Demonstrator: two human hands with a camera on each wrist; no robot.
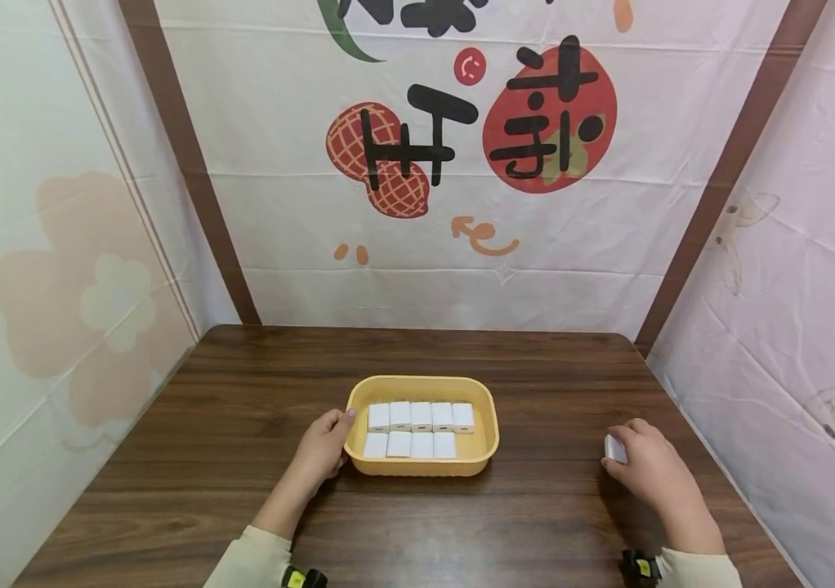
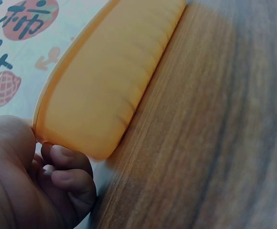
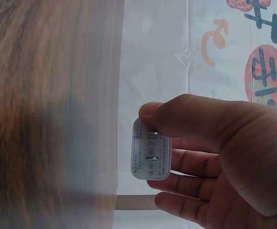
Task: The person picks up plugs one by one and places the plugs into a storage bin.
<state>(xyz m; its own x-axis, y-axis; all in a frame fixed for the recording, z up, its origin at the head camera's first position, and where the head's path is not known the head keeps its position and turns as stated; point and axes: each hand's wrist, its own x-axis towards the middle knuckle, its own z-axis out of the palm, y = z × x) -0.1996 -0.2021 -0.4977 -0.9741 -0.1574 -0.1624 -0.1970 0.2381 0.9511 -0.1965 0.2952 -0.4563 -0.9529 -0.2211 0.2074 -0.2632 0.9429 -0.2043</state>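
Note:
A yellow plastic basket stands on the table in the head view, with several white charger plugs lined up inside in two rows. My left hand grips its left end, thumb over the rim. The left wrist view shows curled fingers beneath the rim, against the basket's outer wall. Far to the right, my right hand pinches one white charger plug between thumb and fingers. Two metal prongs and small grey print show on its face in the right wrist view.
The dark wood-grain table ends at a printed white cloth hanging behind it. Similar cloths hang along the left and right sides. The right hand is near the table's right edge. Dark bands with cameras sit at both wrists.

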